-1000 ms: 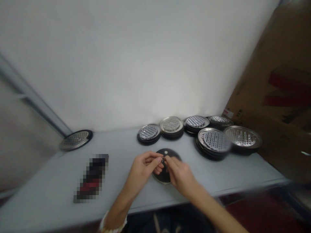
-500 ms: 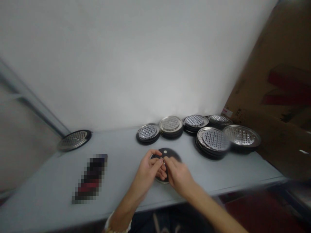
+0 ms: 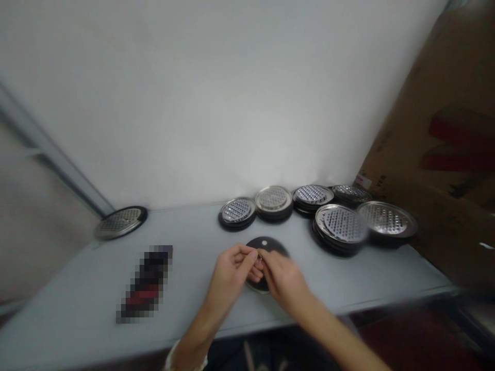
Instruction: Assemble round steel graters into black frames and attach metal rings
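Note:
My left hand and my right hand meet over the table, fingertips pinched together. Between them shows a small shiny metal piece, too small and blurred to tell its kind. Both hands grip it, and the fingers cover most of it. Just beneath them a round black disc with a pale dot near its far edge lies on the table, partly hidden by the hands.
Along the wall stand stacks of round grater plates with perforated metal faces, among them a front stack and a small stack. Another grater plate lies at the far left. A pixelated dark object rests on the table. Cardboard rises at right.
The fingers of both hands have drawn closer together around the small metal piece, and the left thumb and index finger now pinch tighter. The whole view has shifted very slightly.

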`<state>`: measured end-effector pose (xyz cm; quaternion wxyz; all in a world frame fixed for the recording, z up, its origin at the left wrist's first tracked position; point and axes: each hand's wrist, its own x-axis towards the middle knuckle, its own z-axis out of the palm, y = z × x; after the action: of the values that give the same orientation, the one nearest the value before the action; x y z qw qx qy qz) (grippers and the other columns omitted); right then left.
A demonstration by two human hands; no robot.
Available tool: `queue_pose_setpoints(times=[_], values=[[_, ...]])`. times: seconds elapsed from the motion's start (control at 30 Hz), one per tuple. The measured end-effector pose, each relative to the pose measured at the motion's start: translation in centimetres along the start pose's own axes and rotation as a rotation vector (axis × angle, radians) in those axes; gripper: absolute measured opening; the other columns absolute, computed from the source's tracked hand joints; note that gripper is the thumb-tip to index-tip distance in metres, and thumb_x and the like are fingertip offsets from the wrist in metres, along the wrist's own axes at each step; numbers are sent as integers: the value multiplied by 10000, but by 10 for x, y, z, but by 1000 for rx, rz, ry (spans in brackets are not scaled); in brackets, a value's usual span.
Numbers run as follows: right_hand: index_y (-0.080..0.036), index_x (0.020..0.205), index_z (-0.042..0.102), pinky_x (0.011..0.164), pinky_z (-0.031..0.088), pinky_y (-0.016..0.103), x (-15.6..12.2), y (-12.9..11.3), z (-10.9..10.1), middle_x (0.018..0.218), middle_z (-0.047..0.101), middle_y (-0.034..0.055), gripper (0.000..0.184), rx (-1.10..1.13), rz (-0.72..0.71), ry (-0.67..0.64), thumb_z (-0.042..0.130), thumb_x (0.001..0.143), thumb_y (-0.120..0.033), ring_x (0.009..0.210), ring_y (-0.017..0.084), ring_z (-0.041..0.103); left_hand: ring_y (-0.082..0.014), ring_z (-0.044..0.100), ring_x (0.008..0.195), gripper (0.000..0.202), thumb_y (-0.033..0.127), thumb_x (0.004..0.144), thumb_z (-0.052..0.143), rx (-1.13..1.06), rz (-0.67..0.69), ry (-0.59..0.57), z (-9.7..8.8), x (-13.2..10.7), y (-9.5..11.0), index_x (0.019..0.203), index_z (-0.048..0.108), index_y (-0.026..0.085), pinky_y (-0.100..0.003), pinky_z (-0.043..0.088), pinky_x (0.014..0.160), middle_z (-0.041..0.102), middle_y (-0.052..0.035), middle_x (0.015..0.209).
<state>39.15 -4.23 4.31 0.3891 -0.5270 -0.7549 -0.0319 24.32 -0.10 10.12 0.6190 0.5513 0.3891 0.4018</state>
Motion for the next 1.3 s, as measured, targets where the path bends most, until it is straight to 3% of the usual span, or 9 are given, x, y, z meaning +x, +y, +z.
queue_pose_setpoints(times=[0.23,0.4,0.63,0.8,0.97,1.17,1.3], values=[[-66,1239,586,631,573,325,-2,5,-1,821,670,120,332,-77,-78,113,360,998,-100,698,228,671,-119,650,567,392,442,713,836,-157,-66,10,8,-3,2,885,706,114,-211,545,556,722,-42,703],[-143,1116,645,622,555,280,3,3,-8,783,660,76,292,59,-24,112,364,1042,-168,672,186,646,-114,642,552,390,442,719,838,-176,-57,36,12,-3,-1,881,679,125,-202,543,537,705,-24,678],[-177,956,706,631,512,251,14,-5,-24,776,691,63,298,286,71,59,433,1056,-244,672,161,644,-144,673,572,378,423,761,792,-28,59,22,8,-5,4,979,692,131,-235,574,550,721,-21,687],[-186,857,728,614,490,235,19,-10,-34,726,700,48,316,334,174,14,486,1041,-274,640,152,642,-174,703,619,328,431,765,786,33,57,30,0,-2,2,898,707,142,-266,595,594,743,-44,709],[-191,837,760,599,484,243,23,-15,-45,665,690,41,312,332,190,21,532,1019,-301,601,155,630,-180,707,667,274,391,743,802,98,110,49,-6,0,6,857,746,148,-266,592,639,761,-53,783],[-162,845,798,482,469,208,32,-18,-53,608,697,18,257,716,512,-104,661,920,-365,498,140,648,-228,739,844,228,345,777,758,154,126,11,-10,-3,15,912,778,162,-304,587,808,795,-78,903],[-147,901,800,476,496,220,31,-17,-54,619,719,28,256,764,562,-16,712,866,-385,493,153,663,-225,722,803,178,332,765,758,234,124,-23,-10,-7,18,831,782,169,-285,567,762,784,-68,831]])
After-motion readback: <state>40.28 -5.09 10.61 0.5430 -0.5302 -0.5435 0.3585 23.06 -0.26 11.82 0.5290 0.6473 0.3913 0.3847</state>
